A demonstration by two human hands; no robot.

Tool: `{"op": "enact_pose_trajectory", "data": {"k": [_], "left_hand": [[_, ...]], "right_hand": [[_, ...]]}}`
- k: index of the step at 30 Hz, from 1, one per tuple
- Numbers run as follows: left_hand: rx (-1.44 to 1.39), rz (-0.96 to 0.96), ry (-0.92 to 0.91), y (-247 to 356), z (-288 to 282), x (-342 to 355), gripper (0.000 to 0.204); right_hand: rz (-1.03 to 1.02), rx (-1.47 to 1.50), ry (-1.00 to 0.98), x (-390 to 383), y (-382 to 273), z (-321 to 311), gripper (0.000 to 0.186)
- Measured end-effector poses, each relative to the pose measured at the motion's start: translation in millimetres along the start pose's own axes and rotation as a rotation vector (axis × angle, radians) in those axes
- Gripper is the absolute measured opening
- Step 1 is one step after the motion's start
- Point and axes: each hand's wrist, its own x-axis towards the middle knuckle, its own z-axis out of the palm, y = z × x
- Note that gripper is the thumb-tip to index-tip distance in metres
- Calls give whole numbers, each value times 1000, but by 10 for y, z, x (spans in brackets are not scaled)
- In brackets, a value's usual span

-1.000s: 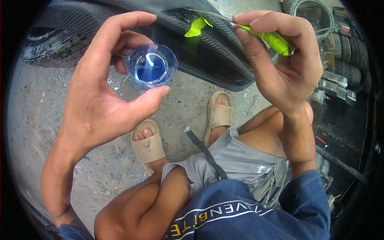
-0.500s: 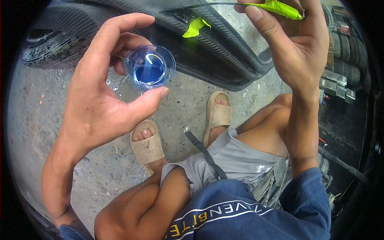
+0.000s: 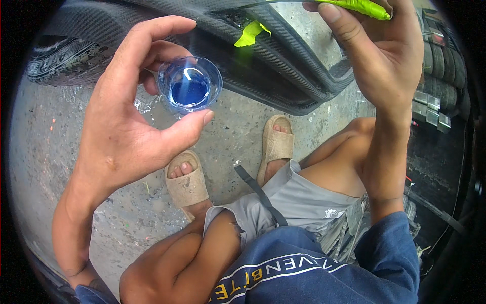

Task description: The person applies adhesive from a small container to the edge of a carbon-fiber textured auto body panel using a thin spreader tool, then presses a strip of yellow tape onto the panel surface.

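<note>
Between the thumb and fingers of my left hand (image 3: 126,116) is a small clear plastic cup (image 3: 216,81) with blue liquid in its bottom. I see into it from above. High on the right, the fingers of my right hand (image 3: 382,66) close round a slim dark tool with a bright yellow-green wrapped handle (image 3: 362,7). Its thin dark shaft runs left along the top edge of the picture, and its tip cannot be made out. Beyond my hands stretches a black carbon-fibre body panel (image 3: 304,93). A strip of yellow-green tape (image 3: 248,36) sticks out from it.
A tyre (image 3: 66,63) lies at the upper left, beside the panel. Stacked tyres (image 3: 440,63) and metal blocks (image 3: 428,109) stand at the right. Below me is a wet, speckled concrete floor (image 3: 45,167), with my sandalled feet (image 3: 278,142) on it.
My right hand has shifted slightly right and up with the green-handled tool. My left hand holds the cup almost unmoved. The panel and tape appear slightly farther right.
</note>
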Motion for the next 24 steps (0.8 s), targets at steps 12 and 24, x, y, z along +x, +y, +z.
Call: {"op": "enact_pose_trajectory", "data": {"k": [12,24], "left_hand": [[-17,-22,-2,-13,-23,-23,81],[-121,-170,-6,-58,225,-89,82]], "right_hand": [[108,-91,-16,21,-147,31,29],[396,26,254,-543,-746,-277,34]]}}
